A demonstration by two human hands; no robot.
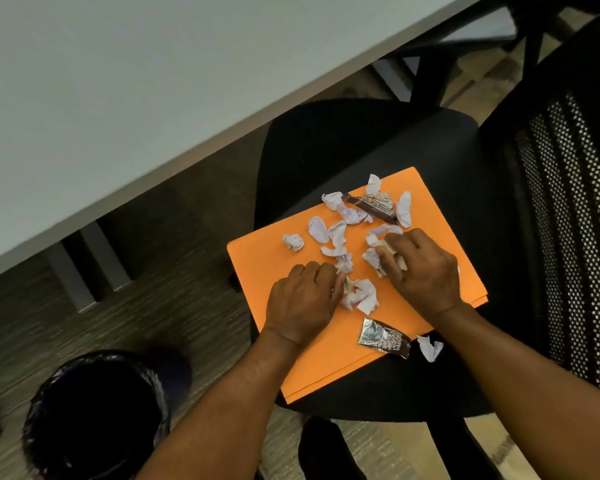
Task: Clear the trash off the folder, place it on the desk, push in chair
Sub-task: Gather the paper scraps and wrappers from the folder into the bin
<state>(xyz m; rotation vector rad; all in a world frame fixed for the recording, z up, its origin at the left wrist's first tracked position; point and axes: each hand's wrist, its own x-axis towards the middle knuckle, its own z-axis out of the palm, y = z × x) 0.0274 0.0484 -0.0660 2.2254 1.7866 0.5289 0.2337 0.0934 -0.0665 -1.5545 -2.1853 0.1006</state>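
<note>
An orange folder [267, 258] lies flat on the seat of a black office chair [326, 140]. Several crumpled white paper scraps [329, 233] are scattered over it, along with a brown candy wrapper [373, 205] at its far side and a torn silver-and-brown wrapper [383, 337] at its near edge. One white scrap [429, 347] lies off the folder on the seat. My left hand [303, 304] rests on the folder with fingers curled against a cluster of scraps [361, 294]. My right hand [426, 271] is closed on scraps near the folder's middle.
The pale grey desk [118, 98] runs diagonally across the upper left, its edge just beyond the chair. A black-lined trash bin [94, 414] stands on the carpet at lower left. The chair's mesh backrest [561, 237] rises at the right.
</note>
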